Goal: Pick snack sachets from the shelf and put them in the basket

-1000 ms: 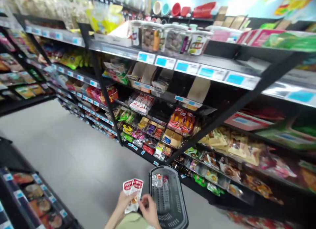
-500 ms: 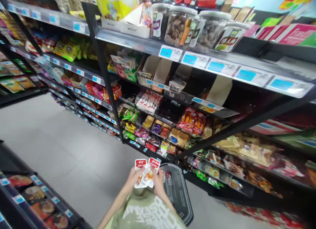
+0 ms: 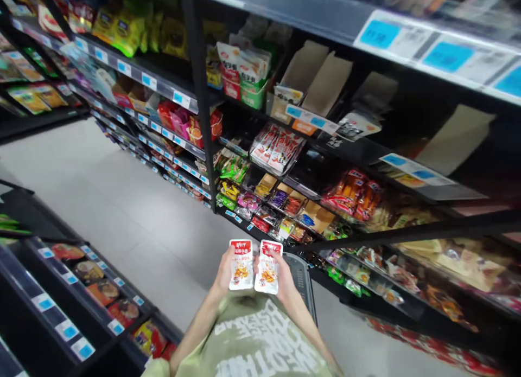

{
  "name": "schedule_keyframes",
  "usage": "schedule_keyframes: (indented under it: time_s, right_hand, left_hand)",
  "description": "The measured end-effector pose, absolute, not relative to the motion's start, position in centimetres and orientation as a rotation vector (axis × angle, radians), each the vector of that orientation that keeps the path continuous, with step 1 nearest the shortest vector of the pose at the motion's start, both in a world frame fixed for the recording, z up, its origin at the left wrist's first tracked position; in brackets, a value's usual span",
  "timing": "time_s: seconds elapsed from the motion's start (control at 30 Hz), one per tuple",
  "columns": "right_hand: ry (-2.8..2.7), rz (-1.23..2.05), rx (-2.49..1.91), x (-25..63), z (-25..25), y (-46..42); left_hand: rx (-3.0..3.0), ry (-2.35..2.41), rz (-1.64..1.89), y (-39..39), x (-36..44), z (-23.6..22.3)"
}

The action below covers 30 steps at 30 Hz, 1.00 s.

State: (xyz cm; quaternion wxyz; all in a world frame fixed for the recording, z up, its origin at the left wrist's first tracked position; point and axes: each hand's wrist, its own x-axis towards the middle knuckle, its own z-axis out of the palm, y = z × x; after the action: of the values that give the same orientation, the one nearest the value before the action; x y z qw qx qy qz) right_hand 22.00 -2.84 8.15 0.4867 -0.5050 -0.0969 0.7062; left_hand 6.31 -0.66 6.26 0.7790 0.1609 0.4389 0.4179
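Observation:
Two red-and-white snack packets are held upright side by side in front of my shirt, with a narrow gap between them. My left hand (image 3: 223,269) is closed on the left snack packet (image 3: 241,268), gripping its left edge. The right snack packet (image 3: 267,269) is pinched in my right hand (image 3: 285,274), whose thumb lies over its upper front. Both packets face me and show a picture of orange food pieces. Behind my right forearm a dark grey shopping basket (image 3: 303,276) is partly visible; my arm and shirt hide the rest.
A tall black shelf rack (image 3: 199,95) with bagged snacks stands ahead and to the right. Its slanted black bar (image 3: 366,233) crosses low on the right. A low display case (image 3: 52,301) lies at left. Grey tiled floor (image 3: 150,214) runs between them.
The packets, which overlapped before, are now apart and upright. My hands have moved slightly right and up in view. The camera has come closer to the shelves, and the basket is more covered.

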Motion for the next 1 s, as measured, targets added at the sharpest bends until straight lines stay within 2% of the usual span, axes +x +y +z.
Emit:
schedule_keyframes:
  time_s: [0.3, 0.5, 0.6, 0.8, 1.0]
  right_hand:
    - [-0.284, 1.836, -1.222, 20.9, 6.8, 1.0]
    - [-0.696, 1.632, -1.302, 18.2, 6.5, 2.7]
    - [-0.709, 1.607, -1.291, 17.5, 6.2, 2.8]
    - [-0.376, 1.674, -1.196, 18.1, 5.5, 1.5]
    - [-0.605, 1.648, -1.193, 17.5, 4.8, 0.0]
  left_hand:
    - [0.443, 1.123, 1.14, -0.5, 4.0, 5.6]
    - [0.404, 1.096, 1.226, 0.7, 5.1, 6.7]
    - [0.543, 1.175, 1.271, 1.7, 6.1, 6.4]
    - [0.864, 1.213, 1.012, 2.2, 5.4, 4.6]
    - [0.85, 1.22, 1.017, 1.3, 4.9, 3.6]
